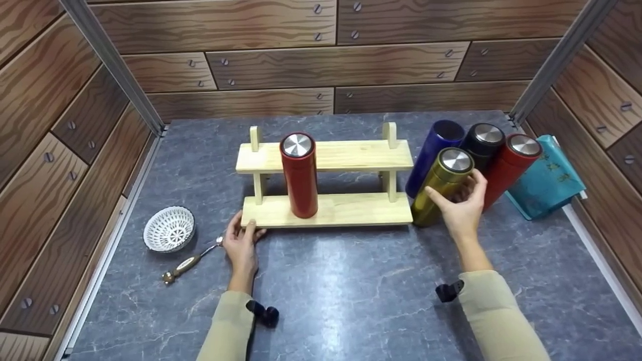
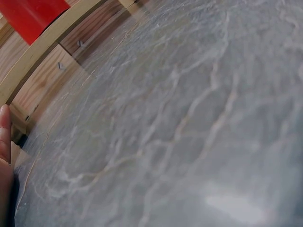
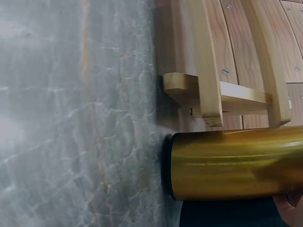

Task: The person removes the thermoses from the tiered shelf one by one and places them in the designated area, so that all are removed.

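Note:
My left hand [image 1: 242, 250] grips the front left corner of a two-tier pale wooden shelf rack [image 1: 361, 208], thumb on top of the lower board. Standing on that board, left of its middle, is a red thermos [image 1: 303, 185] with a silver lid. At the rack's right end my right hand [image 1: 461, 213] holds a gold thermos [image 1: 435, 188] around its upper part, thumb in front. In the right wrist view the gold thermos [image 3: 232, 165] stands upright, its dark base right at the tabletop beside the rack [image 3: 207, 71].
Behind and beside the gold one stand a blue thermos [image 1: 434, 145], a black thermos [image 1: 482, 143] and another red thermos [image 1: 511, 163]. A teal pouch [image 1: 546, 185] lies farther right. At left are a white patterned bowl [image 1: 169, 229] and a brown-handled utensil [image 1: 188, 263].

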Demonstrator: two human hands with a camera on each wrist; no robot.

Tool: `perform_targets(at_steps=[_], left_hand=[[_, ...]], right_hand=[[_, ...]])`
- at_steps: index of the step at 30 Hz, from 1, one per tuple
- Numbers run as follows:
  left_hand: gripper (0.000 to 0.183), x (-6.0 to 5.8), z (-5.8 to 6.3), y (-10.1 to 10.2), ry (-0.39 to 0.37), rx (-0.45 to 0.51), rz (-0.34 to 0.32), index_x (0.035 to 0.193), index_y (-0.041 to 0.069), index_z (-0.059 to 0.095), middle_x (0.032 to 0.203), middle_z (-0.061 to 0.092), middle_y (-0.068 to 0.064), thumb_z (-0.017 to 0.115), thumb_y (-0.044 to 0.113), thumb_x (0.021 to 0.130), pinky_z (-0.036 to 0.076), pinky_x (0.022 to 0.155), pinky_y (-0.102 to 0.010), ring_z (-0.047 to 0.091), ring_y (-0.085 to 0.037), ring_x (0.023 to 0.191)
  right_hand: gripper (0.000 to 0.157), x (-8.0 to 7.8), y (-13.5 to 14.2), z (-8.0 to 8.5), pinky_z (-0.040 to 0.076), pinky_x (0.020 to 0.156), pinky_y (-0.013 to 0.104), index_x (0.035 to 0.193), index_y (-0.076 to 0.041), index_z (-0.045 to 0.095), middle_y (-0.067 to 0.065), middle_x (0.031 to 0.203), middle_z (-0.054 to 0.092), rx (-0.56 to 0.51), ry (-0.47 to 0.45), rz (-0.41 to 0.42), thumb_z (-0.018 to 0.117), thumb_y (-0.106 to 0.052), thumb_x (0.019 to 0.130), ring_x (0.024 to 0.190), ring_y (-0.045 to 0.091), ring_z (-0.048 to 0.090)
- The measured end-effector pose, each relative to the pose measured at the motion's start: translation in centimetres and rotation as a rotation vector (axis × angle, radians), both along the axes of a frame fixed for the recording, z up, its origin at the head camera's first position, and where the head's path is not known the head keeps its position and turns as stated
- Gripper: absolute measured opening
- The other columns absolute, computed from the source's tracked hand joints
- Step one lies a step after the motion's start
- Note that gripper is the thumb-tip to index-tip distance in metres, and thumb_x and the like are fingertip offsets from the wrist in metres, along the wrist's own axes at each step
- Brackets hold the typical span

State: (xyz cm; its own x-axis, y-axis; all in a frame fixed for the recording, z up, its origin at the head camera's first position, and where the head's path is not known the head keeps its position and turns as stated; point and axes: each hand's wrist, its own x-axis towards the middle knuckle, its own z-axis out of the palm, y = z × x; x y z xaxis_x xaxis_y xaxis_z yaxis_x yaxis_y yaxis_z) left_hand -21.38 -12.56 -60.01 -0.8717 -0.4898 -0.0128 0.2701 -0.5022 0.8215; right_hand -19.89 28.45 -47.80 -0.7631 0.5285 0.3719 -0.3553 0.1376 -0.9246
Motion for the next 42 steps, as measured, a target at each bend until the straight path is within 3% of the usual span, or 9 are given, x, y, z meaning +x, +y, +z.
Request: perform_targets(at_steps=[9,19,30,35,42], left_hand=[[0.047,0.0,0.0,-0.1,0.0,-0.003,-0.006,0.127,-0.009,0.046,0.103,0.05,-0.015,0.062,-0.012,0.082,0.059,0.057,-0.029,0.056,-0.018,0.079],[0.047,-0.1,0.2,0.1,-0.004,-0.018,-0.008,0.128,-0.009,0.047,0.105,0.05,-0.015,0.06,-0.012,0.083,0.059,0.057,-0.03,0.057,-0.018,0.08],[0.048,0.1,0.0,0.0,-0.004,-0.014,-0.011,0.128,-0.009,0.046,0.107,0.05,-0.015,0.062,-0.01,0.083,0.059,0.059,-0.03,0.057,-0.018,0.081],[0.049,0.0,-0.2,0.0,0.003,-0.013,-0.02,0.129,-0.009,0.044,0.107,0.05,-0.015,0.061,-0.01,0.084,0.059,0.059,-0.03,0.057,-0.018,0.082],[0.048,0.0,-0.2,0.0,-0.015,-0.023,-0.005,0.127,-0.008,0.047,0.104,0.051,-0.014,0.062,-0.011,0.082,0.059,0.059,-0.03,0.057,-0.018,0.081]], right_hand=[[0.077,0.1,0.1,-0.6,0.047,0.082,0.028,0.127,-0.009,0.042,0.009,0.111,0.051,-0.035,0.034,0.05,0.08,0.011,0.062,0.099,0.021,0.052],[0.071,0.8,0.7,-0.5,0.049,0.077,0.029,0.129,0.0,0.042,0.006,0.11,0.052,0.068,0.043,0.047,0.076,0.01,0.068,0.096,0.021,0.053],[0.056,2.3,1.4,-0.4,0.053,0.082,0.031,0.122,0.009,0.046,0.023,0.115,0.054,-0.071,0.235,0.139,0.065,0.021,0.071,0.101,0.03,0.055],[0.052,3.0,1.7,0.1,0.053,0.081,0.03,0.12,0.012,0.047,0.035,0.115,0.049,-0.075,0.274,0.16,0.063,0.022,0.072,0.102,0.035,0.055],[0.05,3.3,2.5,0.2,0.053,0.082,0.031,0.12,0.014,0.047,0.034,0.115,0.05,-0.065,0.338,0.168,0.062,0.023,0.072,0.102,0.039,0.053]])
